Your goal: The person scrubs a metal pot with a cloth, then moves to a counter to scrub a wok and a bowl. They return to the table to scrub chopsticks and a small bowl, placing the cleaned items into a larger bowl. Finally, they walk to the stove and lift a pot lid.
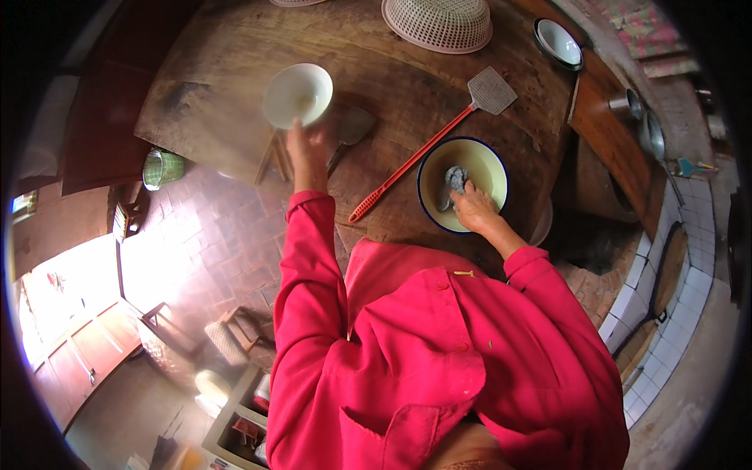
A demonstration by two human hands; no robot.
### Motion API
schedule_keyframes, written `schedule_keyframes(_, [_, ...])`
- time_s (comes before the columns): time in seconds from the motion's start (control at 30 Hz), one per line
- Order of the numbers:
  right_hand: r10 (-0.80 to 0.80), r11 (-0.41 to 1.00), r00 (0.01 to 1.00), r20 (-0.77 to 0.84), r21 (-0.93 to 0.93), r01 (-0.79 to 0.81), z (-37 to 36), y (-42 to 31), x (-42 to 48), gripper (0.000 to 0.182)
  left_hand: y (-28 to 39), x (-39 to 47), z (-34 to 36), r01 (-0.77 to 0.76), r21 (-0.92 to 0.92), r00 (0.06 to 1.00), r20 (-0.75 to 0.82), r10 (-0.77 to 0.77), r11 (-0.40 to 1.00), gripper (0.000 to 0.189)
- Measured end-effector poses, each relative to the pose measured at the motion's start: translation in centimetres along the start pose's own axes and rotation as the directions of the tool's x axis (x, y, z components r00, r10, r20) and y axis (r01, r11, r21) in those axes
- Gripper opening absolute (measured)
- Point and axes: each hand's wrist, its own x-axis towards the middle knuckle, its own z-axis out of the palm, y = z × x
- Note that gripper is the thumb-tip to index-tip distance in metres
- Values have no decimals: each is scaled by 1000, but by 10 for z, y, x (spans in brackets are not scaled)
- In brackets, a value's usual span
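Observation:
My left hand (306,150), slightly blurred, is raised at the near rim of a white bowl (298,97), with the thumb against the rim; the bowl appears tilted, and some fingers are hidden. My right hand (474,207) reaches into a cream enamel basin (496,176) with a dark blue rim, its fingers on a crumpled bluish-grey cloth (456,177). The basin holds some liquid and stands at the near right of a wooden table (376,70). Between my hands lies a red-handled fly swatter (420,154). A dark flat-bladed tool (354,124) lies beside my left hand.
A pink plastic colander (437,26) sits upside down at the table's far side. Nested bowls (558,44) stand at the far right corner. A green basket (163,169) is beyond the left edge. White tiles (652,346) face a stove-like structure at right.

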Motion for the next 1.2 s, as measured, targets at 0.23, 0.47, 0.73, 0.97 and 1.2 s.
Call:
schedule_keyframes(0.23, [28,999,999,21,-27,-27,-6,-5,0,34,14,43,-5,107,179,993,-60,-98,978,40])
schedule_keyframes(0.47, [25,999,998,50,-25,-24,-7,-3,2,35,22,26,-16,41,-86,986,166,-26,995,44])
schedule_keyframes(0.73, [2,1000,995,-98,-26,-4,9,3,1,26,56,-62,31,254,-274,932,324,-160,928,55])
schedule_keyframes(0.97, [-12,953,923,-385,276,128,34,27,18,14,37,-139,68,303,-199,860,478,-177,932,61])
schedule_keyframes(1.2, [189,401,940,-283,896,189,-9,54,-3,14,5,-188,66,467,207,719,477,-506,860,59])
